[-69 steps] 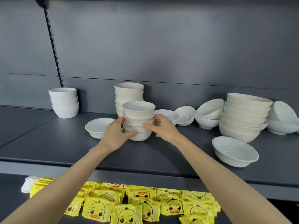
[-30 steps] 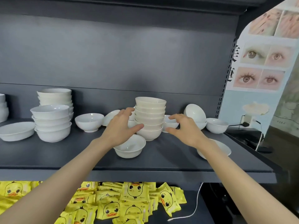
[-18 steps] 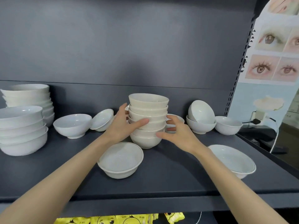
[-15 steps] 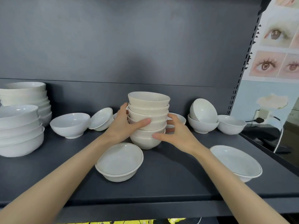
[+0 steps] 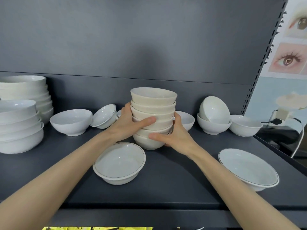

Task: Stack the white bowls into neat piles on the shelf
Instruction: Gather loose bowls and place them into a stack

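A pile of several cream-white bowls [image 5: 153, 103] stands on the dark grey shelf [image 5: 166, 188], leaning slightly. My left hand [image 5: 129, 126] grips its left side, thumb across the front. My right hand [image 5: 174, 137] grips the lower right side, thumb on the bottom bowl. A single rimmed bowl [image 5: 119, 162] sits just in front of the pile. A wide shallow bowl [image 5: 247, 168] lies at the front right. Loose bowls lie behind: one upright [image 5: 71, 121], one tipped [image 5: 103, 116].
Two tall piles of larger bowls [image 5: 18, 125] stand at the left edge. At the back right a tilted bowl rests in another [image 5: 213, 117], next to a single bowl [image 5: 244, 125]. A perforated shelf upright [image 5: 265, 63] and a poster bound the right side. Yellow packets [image 5: 98, 228] show below.
My view swung right from a small pile to this one. Both hands reached it and closed round its sides; my right hand moved lower, onto the bottom bowl.
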`<state>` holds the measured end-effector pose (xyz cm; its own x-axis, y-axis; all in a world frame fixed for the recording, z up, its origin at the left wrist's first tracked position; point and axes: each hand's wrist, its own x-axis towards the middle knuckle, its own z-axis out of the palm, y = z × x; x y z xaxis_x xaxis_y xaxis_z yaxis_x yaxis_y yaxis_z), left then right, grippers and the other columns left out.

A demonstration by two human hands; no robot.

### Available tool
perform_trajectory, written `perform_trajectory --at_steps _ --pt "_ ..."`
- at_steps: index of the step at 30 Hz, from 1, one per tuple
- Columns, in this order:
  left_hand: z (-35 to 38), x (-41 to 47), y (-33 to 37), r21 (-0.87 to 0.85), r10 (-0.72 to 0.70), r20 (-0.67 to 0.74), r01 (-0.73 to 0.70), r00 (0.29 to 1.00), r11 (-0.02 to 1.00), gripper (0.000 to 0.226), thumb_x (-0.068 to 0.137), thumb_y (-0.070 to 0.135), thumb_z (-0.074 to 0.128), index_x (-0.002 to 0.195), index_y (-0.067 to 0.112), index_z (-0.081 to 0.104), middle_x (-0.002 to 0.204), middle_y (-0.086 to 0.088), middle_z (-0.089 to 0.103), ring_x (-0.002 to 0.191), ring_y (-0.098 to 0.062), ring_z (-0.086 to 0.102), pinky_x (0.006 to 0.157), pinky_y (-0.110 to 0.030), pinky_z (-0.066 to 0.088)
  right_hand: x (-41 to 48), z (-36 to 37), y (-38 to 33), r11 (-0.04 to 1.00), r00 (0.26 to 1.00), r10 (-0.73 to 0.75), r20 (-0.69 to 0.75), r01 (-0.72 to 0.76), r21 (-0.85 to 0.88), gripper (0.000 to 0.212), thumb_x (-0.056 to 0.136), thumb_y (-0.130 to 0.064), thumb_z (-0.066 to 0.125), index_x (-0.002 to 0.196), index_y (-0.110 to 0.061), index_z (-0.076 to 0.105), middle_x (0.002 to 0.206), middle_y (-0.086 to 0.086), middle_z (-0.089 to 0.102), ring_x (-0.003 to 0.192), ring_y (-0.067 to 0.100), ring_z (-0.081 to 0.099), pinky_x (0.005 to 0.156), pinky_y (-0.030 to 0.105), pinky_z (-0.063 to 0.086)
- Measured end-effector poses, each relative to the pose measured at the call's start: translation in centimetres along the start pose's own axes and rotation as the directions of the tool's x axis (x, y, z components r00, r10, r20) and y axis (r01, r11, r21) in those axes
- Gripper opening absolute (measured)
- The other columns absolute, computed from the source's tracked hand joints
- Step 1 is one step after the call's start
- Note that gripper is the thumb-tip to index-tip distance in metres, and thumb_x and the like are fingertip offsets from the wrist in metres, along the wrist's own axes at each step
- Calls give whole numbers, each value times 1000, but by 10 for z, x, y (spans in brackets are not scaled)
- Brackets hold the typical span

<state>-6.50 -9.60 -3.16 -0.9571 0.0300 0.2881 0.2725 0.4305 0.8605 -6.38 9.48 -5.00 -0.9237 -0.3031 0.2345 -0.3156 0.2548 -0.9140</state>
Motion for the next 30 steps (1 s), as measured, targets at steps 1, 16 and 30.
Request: perform_trajectory --at_steps 1,16,30 --pt "0 0 0 9 -3 0 3 1000 1000 118 42 80 74 141 35 27 137 10 45 129 -10 44 108 -39 39 1 1 1 1000 1000 -6 -12 6 8 88 57 -38 89 123 -41 31 130 -16 50 120 7 51 99 40 50" --pt "0 -6 11 -57 -14 107 20 994 998 56 80 38 71 121 34 33 106 30 51 97 11 53 69 -10 45 -3 1 2 985 994 101 41 -106 139 87 72 -32 81 138 -36 24 126 -18 54 117 9 54 92 41 54" --pt "-7 -22 37 -172 -1 36 7 999 985 50 64 47 79 103 37 50 99 22 64 91 4 63 63 -29 57 -12 -8 -19 987 997 63 -39 -56 153 75 69 -23 84 128 -36 40 120 -8 62 107 14 62 75 32 60"
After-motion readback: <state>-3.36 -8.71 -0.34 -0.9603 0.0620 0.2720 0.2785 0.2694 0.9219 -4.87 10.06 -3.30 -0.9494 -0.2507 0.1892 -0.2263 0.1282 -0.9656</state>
